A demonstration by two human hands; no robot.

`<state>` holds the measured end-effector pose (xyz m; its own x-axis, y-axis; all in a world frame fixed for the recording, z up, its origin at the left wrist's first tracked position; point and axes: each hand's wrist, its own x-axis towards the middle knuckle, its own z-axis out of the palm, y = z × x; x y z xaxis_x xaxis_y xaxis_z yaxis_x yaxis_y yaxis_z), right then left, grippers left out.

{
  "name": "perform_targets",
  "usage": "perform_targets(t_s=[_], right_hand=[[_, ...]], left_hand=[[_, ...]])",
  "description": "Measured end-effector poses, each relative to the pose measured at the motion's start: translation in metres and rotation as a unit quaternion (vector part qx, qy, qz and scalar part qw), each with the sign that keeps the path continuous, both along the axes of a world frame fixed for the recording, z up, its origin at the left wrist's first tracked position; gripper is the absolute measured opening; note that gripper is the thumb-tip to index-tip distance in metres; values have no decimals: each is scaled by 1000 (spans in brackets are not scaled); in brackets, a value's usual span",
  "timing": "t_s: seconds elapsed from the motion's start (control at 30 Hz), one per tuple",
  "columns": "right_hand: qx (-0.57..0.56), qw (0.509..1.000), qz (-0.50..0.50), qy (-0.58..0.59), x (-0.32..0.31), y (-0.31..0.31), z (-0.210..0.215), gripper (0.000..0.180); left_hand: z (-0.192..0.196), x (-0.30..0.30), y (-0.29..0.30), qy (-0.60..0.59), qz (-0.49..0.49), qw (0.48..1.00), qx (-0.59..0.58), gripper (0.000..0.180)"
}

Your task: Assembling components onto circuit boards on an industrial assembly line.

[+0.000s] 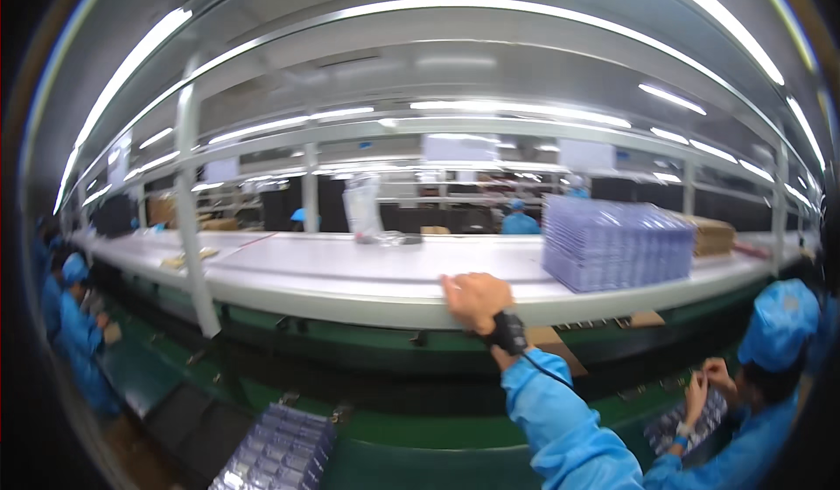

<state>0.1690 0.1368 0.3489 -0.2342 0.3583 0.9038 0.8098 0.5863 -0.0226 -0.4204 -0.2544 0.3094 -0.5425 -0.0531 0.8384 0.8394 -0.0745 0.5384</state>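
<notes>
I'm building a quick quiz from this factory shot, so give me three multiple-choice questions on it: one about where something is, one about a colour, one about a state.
1. Where does the person's right hand rest?
A. On the front edge of the white shelf
B. On the stack of clear trays
C. On the green belt below

2. What colour is the sleeve on that arm?
A. White
B. Light blue
C. Black

3. What is the state of that hand?
A. Closed round a tray
B. Lying on the shelf edge, holding nothing
C. Gripping a tool

Answers: 1 A, the hand lies on the shelf's rim, left of the stack of clear trays. 2 B, the sleeve is light blue below a black wrist strap. 3 B, nothing shows in its grip.
</notes>
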Motion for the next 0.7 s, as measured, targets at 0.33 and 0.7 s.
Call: perform_targets(t_s=[0.33, 0.7], right_hand=[[176, 983, 5, -42, 19, -4, -29, 18], [106, 992, -8, -71, 37, -5, -49, 35]], left_hand=[[-523, 143, -232, -616, 155, 756, -157, 47], [-573, 297, -484, -706, 439, 548, 90, 51]])
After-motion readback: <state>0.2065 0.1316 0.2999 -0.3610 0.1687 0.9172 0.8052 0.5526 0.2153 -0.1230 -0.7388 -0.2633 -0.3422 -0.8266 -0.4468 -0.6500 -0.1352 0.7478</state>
